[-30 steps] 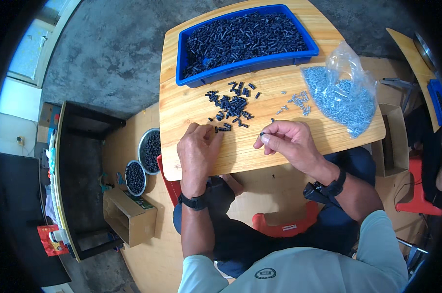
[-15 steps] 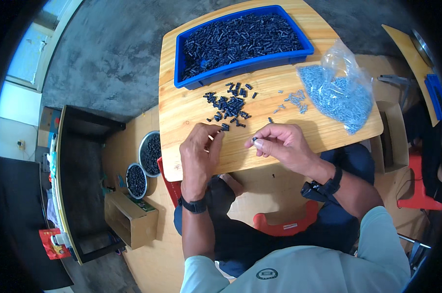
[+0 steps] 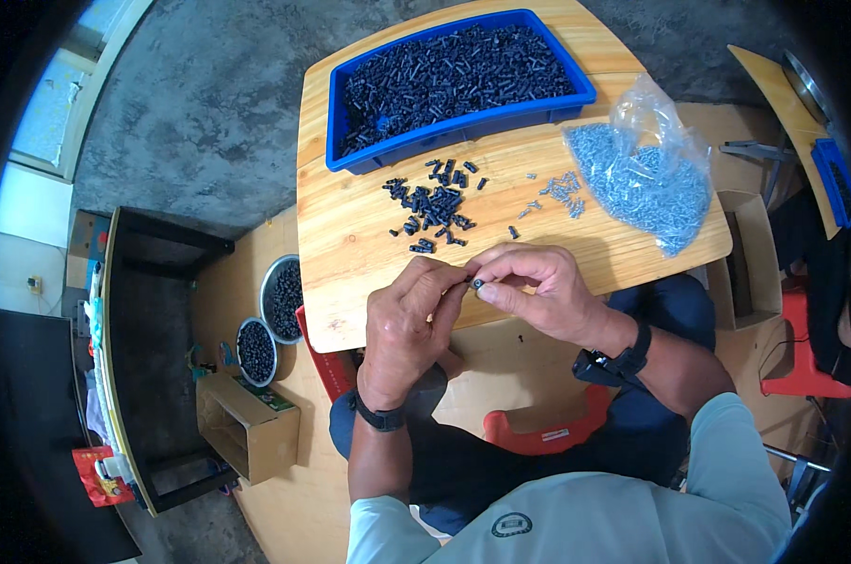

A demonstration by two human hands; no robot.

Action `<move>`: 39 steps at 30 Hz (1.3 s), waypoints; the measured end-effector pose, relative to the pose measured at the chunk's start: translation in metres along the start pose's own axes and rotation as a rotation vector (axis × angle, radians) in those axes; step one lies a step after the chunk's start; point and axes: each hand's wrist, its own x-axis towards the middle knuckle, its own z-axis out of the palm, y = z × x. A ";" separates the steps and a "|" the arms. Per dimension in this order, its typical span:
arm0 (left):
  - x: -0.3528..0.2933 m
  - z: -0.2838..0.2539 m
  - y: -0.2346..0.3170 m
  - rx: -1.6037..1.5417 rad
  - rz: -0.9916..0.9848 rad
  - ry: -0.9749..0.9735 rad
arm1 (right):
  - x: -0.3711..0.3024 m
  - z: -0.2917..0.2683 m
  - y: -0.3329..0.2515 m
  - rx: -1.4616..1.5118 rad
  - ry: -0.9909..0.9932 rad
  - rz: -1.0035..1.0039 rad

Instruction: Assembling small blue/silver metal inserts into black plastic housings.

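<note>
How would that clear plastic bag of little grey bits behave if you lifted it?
The clear bag looks thin and crinkled, so it would probably sag floppily. It bulges with small grey parts, so likely heavy for its size. Some parts lie loose by its mouth, so more might spill.

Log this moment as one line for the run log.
left hand: pinching small black part | right hand: same part | loose black parts on wooden table

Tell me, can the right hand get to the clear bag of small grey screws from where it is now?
Probably yes: the clear bag lies on the table beyond the right hand, with bare wood between.
</note>
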 end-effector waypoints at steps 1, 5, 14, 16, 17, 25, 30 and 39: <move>0.000 0.001 0.000 -0.008 0.018 0.013 | 0.000 0.000 0.000 -0.021 0.004 -0.009; 0.002 -0.001 0.005 -0.090 -0.077 0.004 | 0.001 -0.003 -0.001 -0.031 -0.003 -0.040; -0.002 -0.003 -0.002 -0.265 -0.142 -0.015 | -0.001 -0.003 -0.006 -0.033 -0.021 -0.054; -0.001 -0.001 -0.002 -0.256 -0.094 -0.007 | 0.000 -0.004 -0.006 -0.018 -0.026 -0.033; -0.002 -0.001 -0.003 -0.254 -0.096 -0.007 | 0.000 -0.004 -0.006 -0.005 -0.031 -0.012; -0.006 0.001 -0.008 -0.378 -0.074 0.115 | -0.003 -0.002 -0.008 -0.077 -0.006 -0.008; -0.010 0.002 -0.005 -0.608 -0.247 0.082 | -0.002 -0.003 -0.011 -0.131 -0.010 -0.019; -0.009 0.004 -0.001 -0.643 -0.283 0.034 | -0.002 -0.004 -0.012 -0.159 -0.032 -0.025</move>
